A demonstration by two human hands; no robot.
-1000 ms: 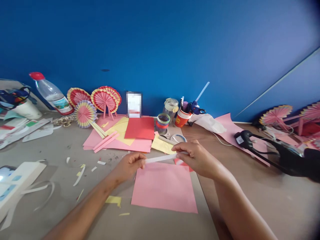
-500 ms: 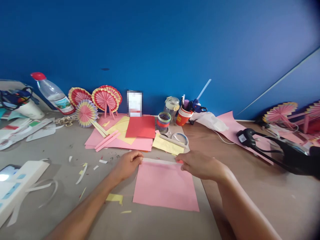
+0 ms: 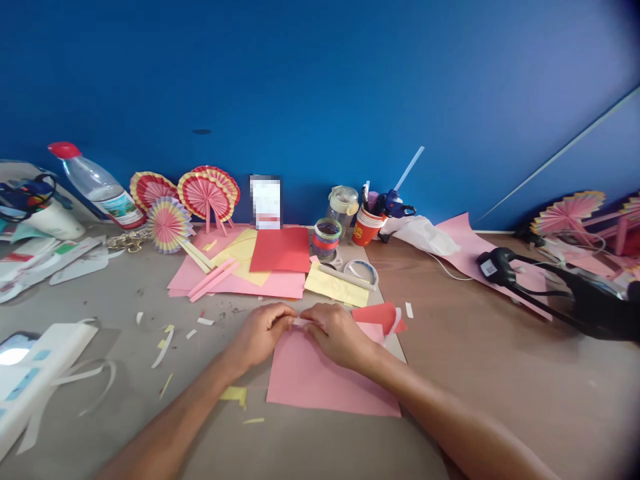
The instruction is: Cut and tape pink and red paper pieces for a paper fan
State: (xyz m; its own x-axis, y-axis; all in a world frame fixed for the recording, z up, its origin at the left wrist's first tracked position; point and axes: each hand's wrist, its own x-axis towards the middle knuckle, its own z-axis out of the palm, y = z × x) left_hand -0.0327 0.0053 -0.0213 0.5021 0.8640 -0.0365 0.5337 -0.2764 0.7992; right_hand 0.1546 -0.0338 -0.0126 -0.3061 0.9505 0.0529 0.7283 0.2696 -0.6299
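Observation:
A sheet of pink paper [image 3: 310, 380] lies flat in front of me, a narrow white strip [image 3: 300, 322] along its far edge. My left hand [image 3: 267, 330] is closed at the far left corner, thumb and fingertips together on the strip's end. Close beside it, my right hand [image 3: 337, 333] has its fingers bent and pressed onto the strip and paper edge. Past my right hand, the strip's other end [image 3: 393, 325] curls up off the sheet. A piece of red paper [image 3: 373, 313] lies behind the far right corner. My right hand and forearm cover part of the pink sheet.
Behind are stacked pink sheets, red paper [image 3: 281, 250], yellow paper [image 3: 336, 285], a tape roll [image 3: 361, 272] and a red cup [image 3: 369, 227]. Folded paper fans [image 3: 207, 193] lean left beside a bottle [image 3: 107, 193]. A power strip [image 3: 45, 367] and a black stand [image 3: 555, 287] flank the workspace.
My right hand has moved left along the paper's far edge, close to my left hand. The strip's right end now curls up, and the red paper behind shows more.

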